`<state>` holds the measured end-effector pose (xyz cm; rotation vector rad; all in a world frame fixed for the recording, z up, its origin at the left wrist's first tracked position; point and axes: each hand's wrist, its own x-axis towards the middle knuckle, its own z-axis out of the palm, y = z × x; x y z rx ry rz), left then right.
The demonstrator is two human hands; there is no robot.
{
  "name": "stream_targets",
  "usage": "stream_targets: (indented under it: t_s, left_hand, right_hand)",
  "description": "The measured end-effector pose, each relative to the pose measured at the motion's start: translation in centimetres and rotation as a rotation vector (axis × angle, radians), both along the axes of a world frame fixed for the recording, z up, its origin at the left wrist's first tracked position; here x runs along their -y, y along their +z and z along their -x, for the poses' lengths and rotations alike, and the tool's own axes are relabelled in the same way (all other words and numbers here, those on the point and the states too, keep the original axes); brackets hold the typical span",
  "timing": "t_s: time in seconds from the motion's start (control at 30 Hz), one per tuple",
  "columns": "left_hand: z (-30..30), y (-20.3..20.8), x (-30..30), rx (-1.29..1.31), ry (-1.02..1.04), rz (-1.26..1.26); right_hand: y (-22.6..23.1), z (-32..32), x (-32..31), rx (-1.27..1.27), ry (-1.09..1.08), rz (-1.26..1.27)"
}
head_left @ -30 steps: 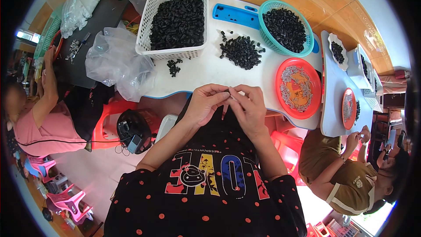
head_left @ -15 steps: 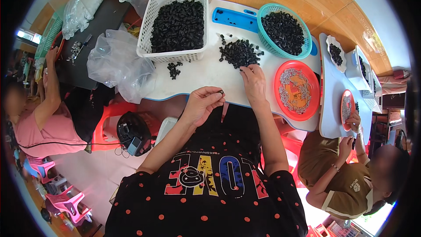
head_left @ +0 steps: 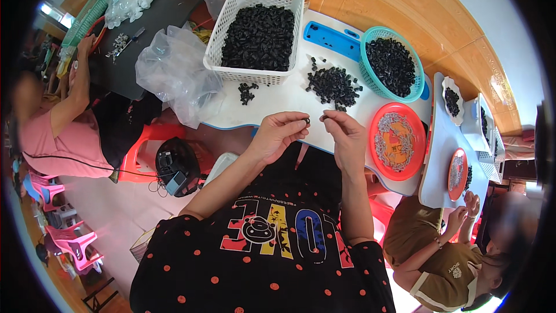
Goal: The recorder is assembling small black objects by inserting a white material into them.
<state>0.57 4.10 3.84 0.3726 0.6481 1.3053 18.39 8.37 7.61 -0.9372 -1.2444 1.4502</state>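
Colourful lettering point(head_left: 280, 233) on black shirt point(head_left: 274, 271); pale print point(head_left: 457, 270) on brown shirt point(head_left: 438, 283).

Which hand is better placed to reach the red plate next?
Probably the right hand: the red plate lies just to its right. The left hand is farther away. Each seems to pinch a small black piece.

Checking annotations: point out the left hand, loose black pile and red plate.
Left hand point(head_left: 277, 139), head view: middle of the hand.
Loose black pile point(head_left: 334, 86), head view: middle of the heap.
Red plate point(head_left: 401, 175), head view: bare rim, lower edge.
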Motion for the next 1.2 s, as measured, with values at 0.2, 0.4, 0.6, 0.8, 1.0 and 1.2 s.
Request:
stream_targets:
  t_s: [0.2,0.4,0.6,0.8,1.0,1.2]
  left_hand:
    - [0.0,0.6,0.6,-0.05,0.024,-0.059]
    - [0.3,0.8,0.8,-0.142,0.016,-0.081]
    - [0.0,1.0,0.6,-0.18,0.031,-0.011]
    - [0.3,0.9,0.5,-0.098,0.013,0.049]
    - [0.3,0.5,0.2,-0.036,-0.029,0.088]
    - [-0.2,0.2,0.0,0.042,-0.028,0.074]
  right_hand:
    - [1.9,0.9,1.5,0.248,0.063,-0.082]
    - [1.9,1.0,1.6,0.42,0.046,-0.14]
    - [1.6,1.2,2.0,0.519,0.039,-0.387]
    - [1.5,1.8,2.3,0.427,-0.003,-0.335]
    - [1.1,1.2,1.7,0.422,0.051,-0.291]
    - [0.4,1.0,1.2,0.394,0.045,-0.365]
